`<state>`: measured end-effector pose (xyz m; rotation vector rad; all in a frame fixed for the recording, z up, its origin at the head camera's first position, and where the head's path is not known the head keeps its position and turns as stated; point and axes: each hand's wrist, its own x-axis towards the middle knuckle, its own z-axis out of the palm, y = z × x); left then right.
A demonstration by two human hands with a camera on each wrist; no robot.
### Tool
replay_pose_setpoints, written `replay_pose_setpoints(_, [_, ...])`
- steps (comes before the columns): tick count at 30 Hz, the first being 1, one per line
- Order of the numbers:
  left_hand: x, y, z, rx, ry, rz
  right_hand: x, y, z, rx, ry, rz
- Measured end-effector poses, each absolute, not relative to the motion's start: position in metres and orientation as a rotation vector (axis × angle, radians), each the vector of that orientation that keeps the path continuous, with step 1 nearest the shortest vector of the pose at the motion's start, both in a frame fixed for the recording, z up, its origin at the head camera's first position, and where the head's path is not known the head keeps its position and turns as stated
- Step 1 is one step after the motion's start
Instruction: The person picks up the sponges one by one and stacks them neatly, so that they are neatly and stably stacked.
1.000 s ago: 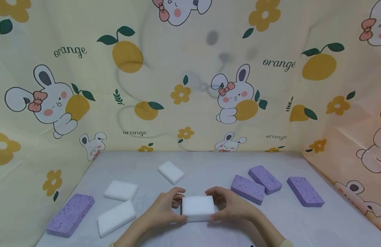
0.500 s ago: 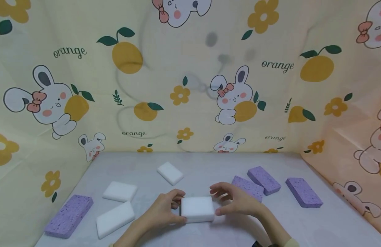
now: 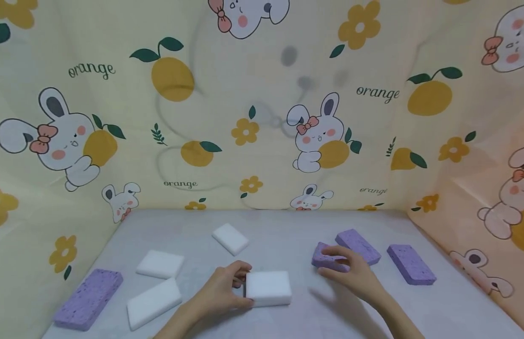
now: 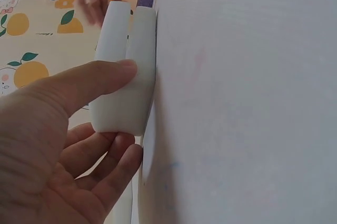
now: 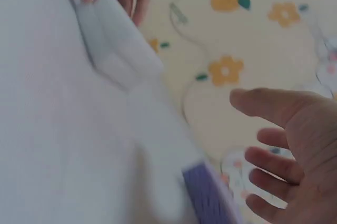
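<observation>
Two white melamine sponges [image 3: 268, 285], stacked one on the other, lie at the front middle of the table. My left hand [image 3: 224, 288] grips the stack's left end, thumb on the near side and fingers behind. In the left wrist view the seam between the white sponges [image 4: 113, 113] shows clearly. My right hand [image 3: 357, 275] is over the nearest purple sponge [image 3: 320, 256] and hides part of it in the head view. The right wrist view shows that hand [image 5: 295, 155] with thumb and fingers apart and nothing between them, above the purple sponge [image 5: 208, 195].
Two more purple sponges, one behind [image 3: 358, 246] and one at the right [image 3: 411, 264], lie near my right hand. Three single white sponges lie left and back, one of them nearest [image 3: 153, 303]. A purple sponge [image 3: 89, 299] is far left. A printed curtain [image 3: 262, 94] encloses the table.
My right hand has let go of the white stack's right end and moved right and away from me to the purple sponge. The left hand keeps its grip; the view has shifted slightly.
</observation>
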<state>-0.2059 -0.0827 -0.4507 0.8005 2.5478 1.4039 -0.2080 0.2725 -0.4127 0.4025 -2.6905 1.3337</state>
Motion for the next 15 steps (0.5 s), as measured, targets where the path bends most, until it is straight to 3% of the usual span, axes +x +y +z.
replay_pose_setpoints(8, [-0.204,-0.084,-0.45,0.8,2.55,1.411,-0.198,0.324,-0.429,0.276,-2.668,1.117])
replay_pose_setpoints(15, [-0.206,-0.082,-0.45,0.808,2.545,1.42,-0.199,0.34,-0.431,0.266,-2.664,1.058])
